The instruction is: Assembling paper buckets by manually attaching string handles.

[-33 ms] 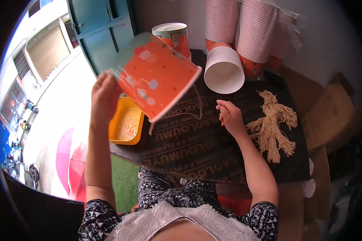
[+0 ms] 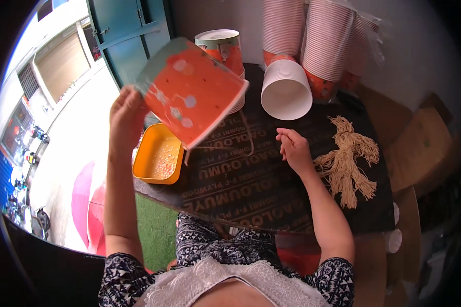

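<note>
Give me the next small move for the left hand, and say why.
Probably move the orange-and-green bucket toward the similar bucket behind it: the left hand grips it above the table, a cord hangs below it, and the right hand looks free.

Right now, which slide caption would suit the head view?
Left hand holds an orange bucket tilted above the dark table; right hand is near tan cords.
</note>
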`<state>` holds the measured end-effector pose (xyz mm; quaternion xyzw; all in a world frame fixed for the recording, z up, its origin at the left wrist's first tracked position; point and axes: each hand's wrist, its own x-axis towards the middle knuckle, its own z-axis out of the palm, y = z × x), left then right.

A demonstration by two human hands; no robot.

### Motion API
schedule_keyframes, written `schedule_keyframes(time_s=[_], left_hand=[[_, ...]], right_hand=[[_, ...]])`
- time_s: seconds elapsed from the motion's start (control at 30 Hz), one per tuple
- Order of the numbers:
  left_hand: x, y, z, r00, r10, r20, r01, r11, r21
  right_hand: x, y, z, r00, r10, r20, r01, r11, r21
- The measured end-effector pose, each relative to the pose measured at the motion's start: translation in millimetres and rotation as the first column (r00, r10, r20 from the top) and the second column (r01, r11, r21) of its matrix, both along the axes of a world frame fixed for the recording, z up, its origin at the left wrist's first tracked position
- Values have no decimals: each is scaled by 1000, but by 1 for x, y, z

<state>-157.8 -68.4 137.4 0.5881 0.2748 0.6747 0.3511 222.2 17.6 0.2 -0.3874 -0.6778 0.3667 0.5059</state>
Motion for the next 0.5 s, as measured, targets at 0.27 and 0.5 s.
schedule_keyframes(time_s=[0.27, 0.5], left_hand=[[-56, 32, 74, 699, 635, -330, -561, 772, 298], [-91, 104, 93, 610, 702, -369, -649, 709, 276]], right_hand=[[-9, -9, 5, 990, 26, 142, -38, 996, 83], [-10, -12, 6, 970, 28, 240, -77, 978, 195]])
